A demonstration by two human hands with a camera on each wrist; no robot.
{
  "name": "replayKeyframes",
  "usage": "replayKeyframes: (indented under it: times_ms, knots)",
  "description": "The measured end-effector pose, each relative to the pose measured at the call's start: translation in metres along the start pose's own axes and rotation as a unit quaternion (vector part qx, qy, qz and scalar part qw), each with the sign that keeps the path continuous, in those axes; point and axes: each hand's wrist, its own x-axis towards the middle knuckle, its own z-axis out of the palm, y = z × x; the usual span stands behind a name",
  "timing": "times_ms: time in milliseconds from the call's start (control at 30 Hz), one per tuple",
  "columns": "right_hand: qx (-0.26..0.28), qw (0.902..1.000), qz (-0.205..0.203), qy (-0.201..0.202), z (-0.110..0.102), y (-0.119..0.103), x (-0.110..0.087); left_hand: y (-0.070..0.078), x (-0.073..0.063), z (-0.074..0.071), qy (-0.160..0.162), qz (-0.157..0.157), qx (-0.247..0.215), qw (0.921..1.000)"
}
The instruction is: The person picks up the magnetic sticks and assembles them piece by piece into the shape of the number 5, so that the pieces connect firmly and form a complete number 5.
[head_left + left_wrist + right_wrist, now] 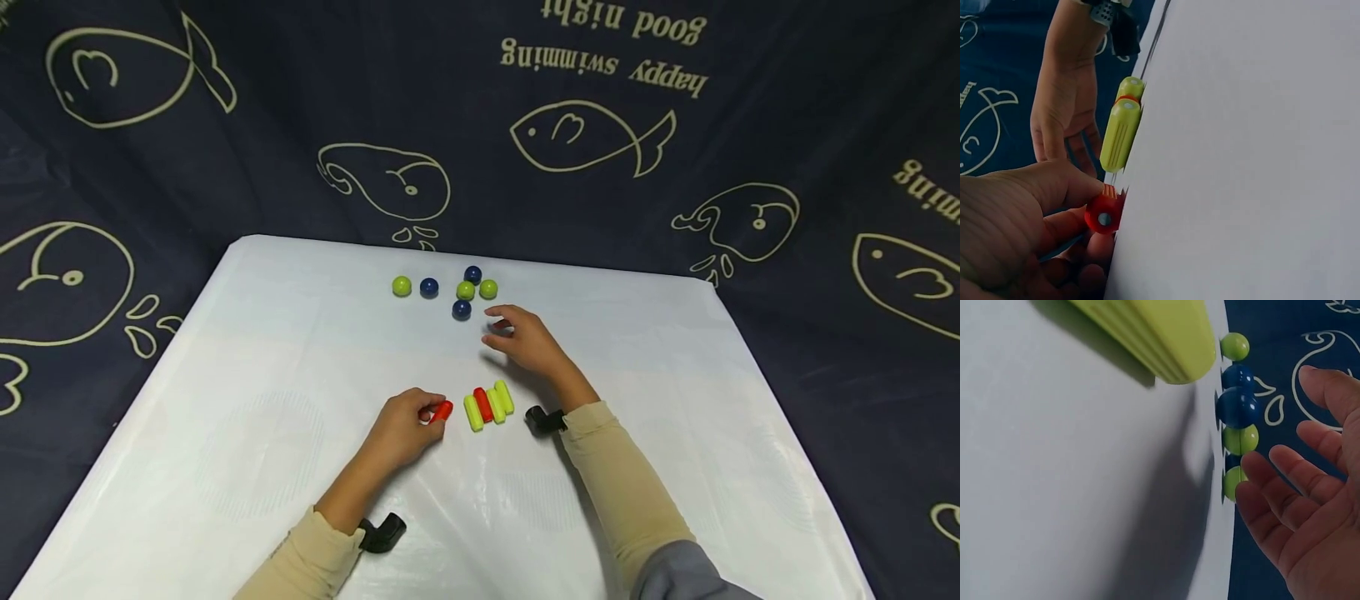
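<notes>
My left hand (401, 427) pinches a red rounded stick (443, 411) between thumb and fingers, low over the white table; its round end (1104, 219) faces the left wrist camera. Just right of it lies a row of similar sticks: a yellow-green stick (473, 413), a red stick (483, 405), then two more yellow-green ones. Farther back, my right hand (528, 342) hovers with fingers apart and nothing in them. Its fingertips point at the nearest dark blue ball (461, 310). In the right wrist view a yellow-green stick (1160, 337) looms close to the camera.
Behind that ball, a green ball (465, 290), another green ball (488, 288) and a blue ball (472, 274) cluster near the table's (300, 333) back edge. A blue ball (429, 287) and a green ball (402, 286) sit to their left. Dark printed cloth (465, 108) surrounds the table.
</notes>
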Motion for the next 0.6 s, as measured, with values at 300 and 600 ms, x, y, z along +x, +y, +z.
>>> replayKeyframes:
  times_ms: [300,600]
  knots:
    - [-0.005,0.9999,0.0,-0.009,0.002,-0.006,0.009,0.011,0.004,-0.007,-0.049,-0.011,0.077,0.9957]
    - [-0.006,1.0,0.003,-0.006,0.003,-0.005,0.023,0.008,0.022,-0.027,-0.103,0.026,0.091,0.9902]
